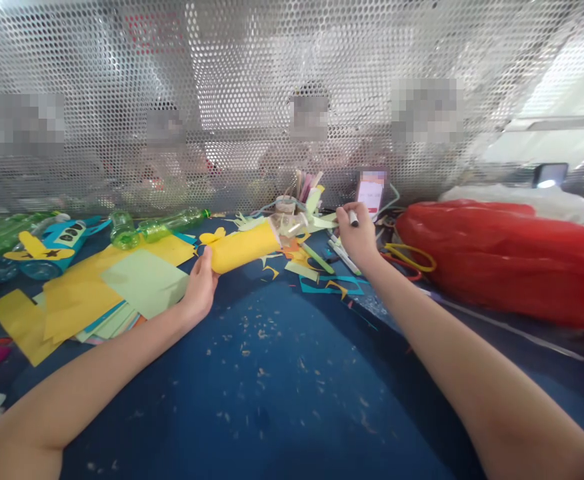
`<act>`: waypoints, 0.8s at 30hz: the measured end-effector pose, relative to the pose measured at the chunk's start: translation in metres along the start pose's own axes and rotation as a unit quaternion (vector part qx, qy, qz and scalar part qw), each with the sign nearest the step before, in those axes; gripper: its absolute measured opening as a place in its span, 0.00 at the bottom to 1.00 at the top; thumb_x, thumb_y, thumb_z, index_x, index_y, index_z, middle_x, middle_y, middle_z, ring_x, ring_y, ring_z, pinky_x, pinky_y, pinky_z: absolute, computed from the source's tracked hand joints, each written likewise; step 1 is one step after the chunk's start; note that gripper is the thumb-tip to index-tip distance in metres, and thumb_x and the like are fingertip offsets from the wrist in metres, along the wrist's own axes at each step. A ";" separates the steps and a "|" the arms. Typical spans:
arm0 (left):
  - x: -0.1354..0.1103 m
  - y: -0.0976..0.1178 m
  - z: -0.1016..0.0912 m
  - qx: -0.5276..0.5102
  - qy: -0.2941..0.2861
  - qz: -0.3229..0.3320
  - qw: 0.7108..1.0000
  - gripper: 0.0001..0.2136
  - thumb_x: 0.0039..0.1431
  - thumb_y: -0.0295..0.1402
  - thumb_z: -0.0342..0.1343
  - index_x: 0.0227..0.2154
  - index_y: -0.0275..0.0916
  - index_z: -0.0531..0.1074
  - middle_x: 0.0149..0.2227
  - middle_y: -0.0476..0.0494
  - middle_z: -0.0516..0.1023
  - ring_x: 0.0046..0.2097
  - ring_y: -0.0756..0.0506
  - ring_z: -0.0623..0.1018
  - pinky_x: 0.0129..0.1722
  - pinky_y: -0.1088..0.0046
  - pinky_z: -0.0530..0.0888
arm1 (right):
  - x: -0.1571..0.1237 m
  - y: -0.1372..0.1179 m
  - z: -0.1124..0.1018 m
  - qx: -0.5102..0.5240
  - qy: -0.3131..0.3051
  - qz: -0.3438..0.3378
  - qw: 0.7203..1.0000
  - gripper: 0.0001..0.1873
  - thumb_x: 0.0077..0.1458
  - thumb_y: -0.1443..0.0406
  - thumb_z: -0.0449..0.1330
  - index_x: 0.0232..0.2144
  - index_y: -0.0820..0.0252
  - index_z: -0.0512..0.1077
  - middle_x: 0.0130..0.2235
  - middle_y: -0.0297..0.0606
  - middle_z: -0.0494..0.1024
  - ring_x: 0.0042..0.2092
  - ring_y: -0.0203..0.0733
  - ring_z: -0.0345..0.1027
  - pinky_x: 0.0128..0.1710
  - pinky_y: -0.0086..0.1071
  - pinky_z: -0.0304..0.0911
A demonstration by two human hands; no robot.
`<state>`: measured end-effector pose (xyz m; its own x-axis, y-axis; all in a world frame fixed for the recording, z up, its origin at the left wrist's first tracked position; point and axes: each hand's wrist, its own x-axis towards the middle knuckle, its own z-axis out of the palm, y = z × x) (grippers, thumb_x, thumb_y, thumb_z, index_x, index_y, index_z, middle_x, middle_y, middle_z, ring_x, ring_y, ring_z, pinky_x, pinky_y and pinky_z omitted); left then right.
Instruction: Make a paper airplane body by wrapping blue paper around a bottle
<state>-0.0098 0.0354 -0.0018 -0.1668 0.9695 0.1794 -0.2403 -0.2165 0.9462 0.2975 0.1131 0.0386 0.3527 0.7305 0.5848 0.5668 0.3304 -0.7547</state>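
A clear plastic bottle (292, 225) wrapped in yellow paper lies tilted in my left hand (202, 288), whose fingers close round its base. The bare clear end points right, away from me. My right hand (358, 235) is closed on a marker (353, 219) with a black end; most of the marker is hidden by the fingers. That hand is in front of a phone (371, 192) with a lit screen. A small yellow paper cut-out (213, 236) shows beside the bottle's base. Several more markers (343, 256) lie below the right hand.
Coloured paper sheets (145, 280), green plastic bottles (172, 223) and a blue-and-yellow paper craft (65, 240) lie at left. Paper scraps (329, 285) litter the middle. A red plastic bag (502, 260) fills the right side. A perforated metal screen (252, 73) stands behind the blue table (272, 400).
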 end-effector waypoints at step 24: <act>-0.006 0.005 0.002 0.007 0.007 0.013 1.000 0.18 0.53 0.39 0.60 0.46 0.40 0.66 0.53 0.40 0.72 0.56 0.40 0.72 0.57 0.59 0.67 | -0.006 -0.011 0.008 0.115 0.024 0.030 0.993 0.09 0.51 0.60 0.57 0.35 0.54 0.62 0.28 0.33 0.73 0.27 0.39 0.65 0.32 0.37 0.65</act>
<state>-0.0082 0.0283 0.0027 -0.1867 0.9617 0.2005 -0.2226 -0.2402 0.9449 0.2834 0.1097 0.0412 0.4193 0.7250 0.5463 0.3612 0.4189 -0.8331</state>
